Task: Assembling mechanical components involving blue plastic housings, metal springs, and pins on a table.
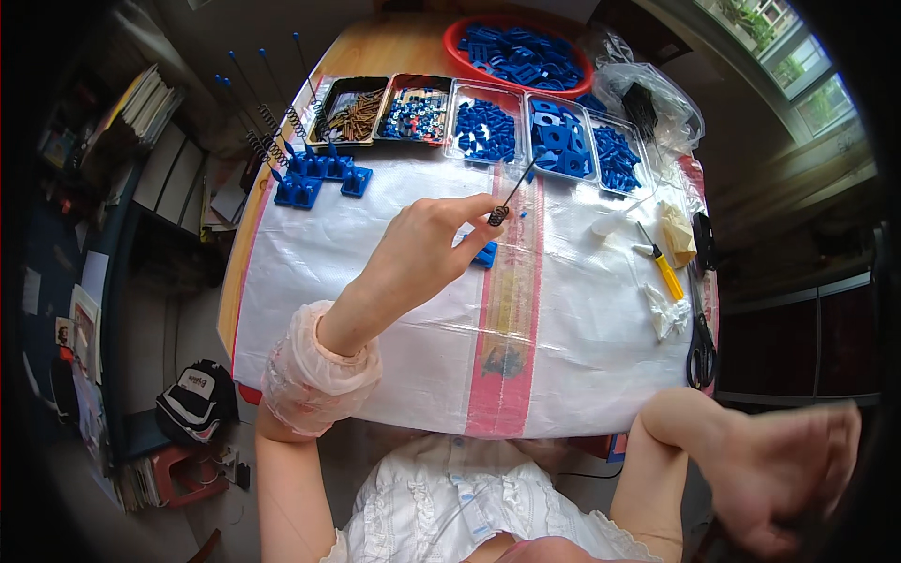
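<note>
My left hand is raised over the white plastic sheet and pinches a thin dark rod with a small spring on it, the rod pointing up toward the trays. A small blue plastic base lies just under the fingers. My right hand is off the table at the lower right, blurred, fingers curled loosely; nothing shows in it. Several blue bases with upright rods and springs stand at the sheet's upper left.
A row of clear trays holds brown screws, mixed small rings and blue parts. A red bowl of blue parts sits behind. A yellow-handled tool, scissors and a plastic bag lie right.
</note>
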The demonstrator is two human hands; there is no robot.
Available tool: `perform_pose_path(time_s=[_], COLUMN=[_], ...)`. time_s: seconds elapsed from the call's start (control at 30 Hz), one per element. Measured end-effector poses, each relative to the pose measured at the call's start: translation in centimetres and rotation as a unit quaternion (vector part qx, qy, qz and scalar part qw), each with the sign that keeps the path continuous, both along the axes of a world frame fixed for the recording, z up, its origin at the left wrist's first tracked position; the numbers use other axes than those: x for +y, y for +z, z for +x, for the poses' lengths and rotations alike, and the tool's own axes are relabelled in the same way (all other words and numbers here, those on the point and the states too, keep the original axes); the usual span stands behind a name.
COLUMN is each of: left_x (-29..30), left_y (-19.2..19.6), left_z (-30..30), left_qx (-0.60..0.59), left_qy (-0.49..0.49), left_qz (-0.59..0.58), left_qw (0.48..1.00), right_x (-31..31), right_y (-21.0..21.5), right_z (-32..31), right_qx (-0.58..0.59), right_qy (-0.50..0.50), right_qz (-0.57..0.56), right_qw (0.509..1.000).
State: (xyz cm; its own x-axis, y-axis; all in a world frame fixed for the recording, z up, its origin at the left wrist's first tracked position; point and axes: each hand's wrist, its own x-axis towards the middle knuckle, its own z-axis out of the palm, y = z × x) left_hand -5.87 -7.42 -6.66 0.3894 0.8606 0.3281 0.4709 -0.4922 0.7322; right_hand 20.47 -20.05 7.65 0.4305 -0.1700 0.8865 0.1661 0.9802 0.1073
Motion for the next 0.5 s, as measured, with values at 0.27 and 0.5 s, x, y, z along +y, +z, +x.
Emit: perform_pose_path(time_s=[0.27, 0.5], left_x=[0.0, 0.0], left_y=[-0.3, -0.3], left_z=[-0.5, -0.9], left_qx=[-0.032, -0.033], left_qy=[0.005, -0.002], left_qz=[-0.006, -0.015], left_qw=[0.999, 0.999], right_x=[11.1, 12.9], right_y=[-16.6, -18.0], right_z=[-3.3, -6.9], right_qx=[-0.288, -0.300], right_qy=[0.141, 0.179], right_qz=[-0.688, -0.647], right_qw=[0.651, 0.678])
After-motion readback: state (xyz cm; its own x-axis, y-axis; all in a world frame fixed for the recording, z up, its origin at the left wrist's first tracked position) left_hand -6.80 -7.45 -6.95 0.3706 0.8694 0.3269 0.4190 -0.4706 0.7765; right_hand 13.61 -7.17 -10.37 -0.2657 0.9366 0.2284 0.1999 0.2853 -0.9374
